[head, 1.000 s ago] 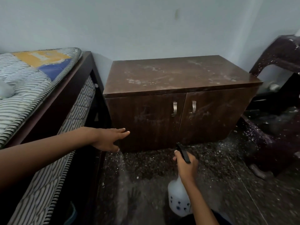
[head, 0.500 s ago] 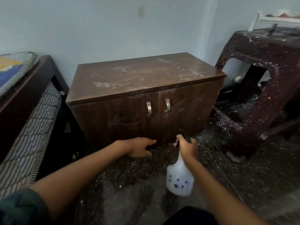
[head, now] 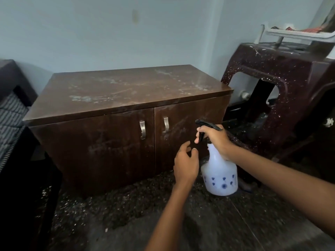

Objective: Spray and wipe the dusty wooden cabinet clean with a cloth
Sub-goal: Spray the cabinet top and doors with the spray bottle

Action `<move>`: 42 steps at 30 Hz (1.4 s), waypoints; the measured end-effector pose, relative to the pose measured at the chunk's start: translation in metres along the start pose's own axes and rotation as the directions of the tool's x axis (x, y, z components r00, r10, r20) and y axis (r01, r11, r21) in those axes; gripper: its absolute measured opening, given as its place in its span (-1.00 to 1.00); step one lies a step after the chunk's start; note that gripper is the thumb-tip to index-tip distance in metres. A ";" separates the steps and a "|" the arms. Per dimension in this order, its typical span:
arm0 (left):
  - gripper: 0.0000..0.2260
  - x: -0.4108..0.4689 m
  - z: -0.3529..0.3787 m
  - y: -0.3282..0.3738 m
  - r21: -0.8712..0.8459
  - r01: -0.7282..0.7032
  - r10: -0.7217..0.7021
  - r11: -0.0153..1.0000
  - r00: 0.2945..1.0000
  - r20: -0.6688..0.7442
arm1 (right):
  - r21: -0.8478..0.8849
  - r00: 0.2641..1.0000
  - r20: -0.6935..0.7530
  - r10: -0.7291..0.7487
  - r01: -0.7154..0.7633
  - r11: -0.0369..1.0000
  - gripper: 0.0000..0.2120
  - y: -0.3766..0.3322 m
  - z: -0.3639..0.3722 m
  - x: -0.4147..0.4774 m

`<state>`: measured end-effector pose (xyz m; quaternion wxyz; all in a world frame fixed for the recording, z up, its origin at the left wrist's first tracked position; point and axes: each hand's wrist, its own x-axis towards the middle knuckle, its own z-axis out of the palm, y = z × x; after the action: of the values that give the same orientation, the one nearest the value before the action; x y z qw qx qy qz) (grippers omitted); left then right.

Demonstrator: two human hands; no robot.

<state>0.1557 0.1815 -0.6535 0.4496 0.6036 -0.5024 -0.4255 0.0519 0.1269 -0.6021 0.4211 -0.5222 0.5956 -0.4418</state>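
We hold spray bottle [head: 220, 173] before right door of cabinet [head: 126, 87] — right hand [head: 215, 138] wrapped round neck, finger on trigger. Low before same door, left hand [head: 185, 163] loosely curled, holding nothing. Top and doors dusty — nothing wiped yet, we judge; no cloth in view.

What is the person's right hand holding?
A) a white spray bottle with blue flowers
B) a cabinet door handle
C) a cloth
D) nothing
A: the right hand is curled round the neck of the white spray bottle, just below its black spray head, in front of the dusty cabinet.
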 end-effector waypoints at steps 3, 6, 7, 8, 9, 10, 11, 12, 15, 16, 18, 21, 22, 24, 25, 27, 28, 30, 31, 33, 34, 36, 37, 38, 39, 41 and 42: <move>-0.71 -0.004 0.011 -0.006 -0.221 -0.026 0.034 0.975 0.999 0.031 | 0.087 1.000 0.017 -0.018 0.017 0.996 -0.76 -0.014 0.002 -0.005; -0.77 0.001 0.011 -0.003 -0.365 0.025 0.000 0.931 0.998 0.070 | 0.105 0.998 0.043 -0.034 0.029 0.994 -0.75 -0.027 -0.004 -0.005; -0.76 0.002 0.009 -0.002 -0.399 0.042 -0.009 0.916 0.996 0.085 | 0.099 0.998 0.040 -0.039 0.035 0.994 -0.76 -0.029 -0.006 -0.004; -0.76 0.003 0.008 -0.001 -0.415 0.051 -0.012 0.909 0.995 0.094 | 0.094 0.999 0.021 -0.037 0.035 0.995 -0.76 -0.029 -0.009 -0.003; -0.76 0.002 0.008 -0.001 -0.423 0.054 -0.009 0.905 0.994 0.108 | 0.099 0.999 -0.010 -0.030 0.031 0.995 -0.77 -0.029 -0.012 -0.002; -0.75 0.000 0.009 -0.003 -0.412 0.062 -0.009 0.909 0.992 0.130 | 0.118 0.998 -0.049 -0.026 0.032 0.992 -0.78 -0.029 -0.017 0.000; -0.75 -0.003 0.012 -0.004 -0.405 0.078 -0.014 0.911 0.987 0.159 | 0.153 0.995 -0.093 -0.023 0.037 0.988 -0.78 -0.028 -0.023 0.002; -0.75 -0.006 0.016 -0.006 -0.396 0.102 -0.026 0.913 0.981 0.193 | 0.191 0.991 -0.130 -0.013 0.037 0.981 -0.78 -0.028 -0.028 0.003; -0.75 -0.014 0.027 -0.009 -0.386 0.211 -0.083 0.898 0.943 0.322 | 0.256 0.977 -0.206 0.053 0.001 0.967 -0.76 -0.024 -0.043 0.009; -0.73 -0.015 0.031 -0.009 -0.375 0.240 -0.095 0.895 0.926 0.366 | 0.278 0.971 -0.230 0.069 -0.003 0.960 -0.75 -0.023 -0.047 0.011; -0.71 -0.018 0.039 -0.010 -0.363 0.294 -0.116 0.884 0.891 0.439 | 0.294 0.963 -0.258 0.085 -0.006 0.956 -0.74 -0.020 -0.053 0.012; -0.69 -0.020 0.048 -0.012 -0.362 0.355 -0.131 0.862 0.846 0.517 | 0.271 0.960 -0.257 0.110 -0.037 0.962 -0.77 -0.015 -0.062 0.011; -0.68 -0.021 0.051 -0.013 -0.357 0.374 -0.139 0.856 0.831 0.538 | 0.286 0.958 -0.259 0.126 -0.048 0.957 -0.78 -0.012 -0.064 0.010; -0.64 -0.023 0.058 -0.016 -0.344 0.399 -0.152 0.850 0.810 0.566 | 0.323 0.946 -0.282 0.163 -0.067 0.944 -0.79 -0.008 -0.070 0.010; -0.62 -0.023 0.061 -0.017 -0.337 0.405 -0.159 0.850 0.807 0.569 | 0.339 0.938 -0.298 0.179 -0.071 0.938 -0.79 -0.006 -0.072 0.009; -0.60 -0.023 0.066 -0.018 -0.317 0.429 -0.189 0.846 0.797 0.574 | 0.344 0.925 -0.322 0.202 -0.084 0.935 -0.78 -0.001 -0.077 0.007; -0.60 -0.023 0.069 -0.019 -0.300 0.443 -0.208 0.845 0.789 0.579 | 0.334 0.922 -0.324 0.211 -0.097 0.937 -0.77 0.003 -0.079 0.005; -0.59 -0.022 0.073 -0.021 -0.269 0.462 -0.232 0.845 0.771 0.593 | 0.320 0.926 -0.307 0.220 -0.117 0.940 -0.77 0.008 -0.080 0.001; -0.60 -0.023 0.075 -0.022 -0.255 0.464 -0.239 0.848 0.766 0.597 | 0.320 0.929 -0.291 0.230 -0.132 0.938 -0.77 0.011 -0.080 -0.002; -0.61 -0.024 0.077 -0.024 -0.221 0.463 -0.253 0.859 0.758 0.601 | 0.314 0.929 -0.267 0.258 -0.169 0.934 -0.77 0.018 -0.079 -0.006; -0.61 -0.025 0.078 -0.025 -0.210 0.469 -0.263 0.858 0.751 0.605 | 0.296 0.926 -0.265 0.270 -0.189 0.936 -0.77 0.022 -0.078 -0.006; -0.60 -0.026 0.080 -0.026 -0.191 0.489 -0.285 0.851 0.735 0.615 | 0.242 0.914 -0.279 0.294 -0.229 0.943 -0.77 0.030 -0.076 -0.005; -0.59 -0.027 0.081 -0.027 -0.182 0.502 -0.298 0.846 0.726 0.621 | 0.213 0.909 -0.286 0.304 -0.249 0.945 -0.76 0.033 -0.075 -0.005; -0.59 -0.027 0.083 -0.027 -0.169 0.517 -0.312 0.839 0.712 0.629 | 0.185 0.906 -0.293 0.306 -0.260 0.948 -0.76 0.036 -0.074 -0.005; -0.58 -0.028 0.084 -0.027 -0.149 0.530 -0.327 0.835 0.695 0.640 | 0.163 0.903 -0.298 0.308 -0.270 0.949 -0.76 0.039 -0.073 -0.006; -0.60 -0.032 0.085 -0.026 -0.087 0.535 -0.347 0.840 0.654 0.672 | 0.146 0.892 -0.319 0.321 -0.288 0.946 -0.76 0.047 -0.073 -0.007; -0.60 -0.034 0.086 -0.026 -0.050 0.525 -0.353 0.850 0.636 0.687 | 0.152 0.882 -0.332 0.335 -0.300 0.942 -0.77 0.052 -0.075 -0.009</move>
<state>0.0745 0.2073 -0.6970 0.1974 0.4597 -0.4070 -0.7643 -0.0323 0.1453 -0.6326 0.3986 -0.3090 0.7170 -0.4812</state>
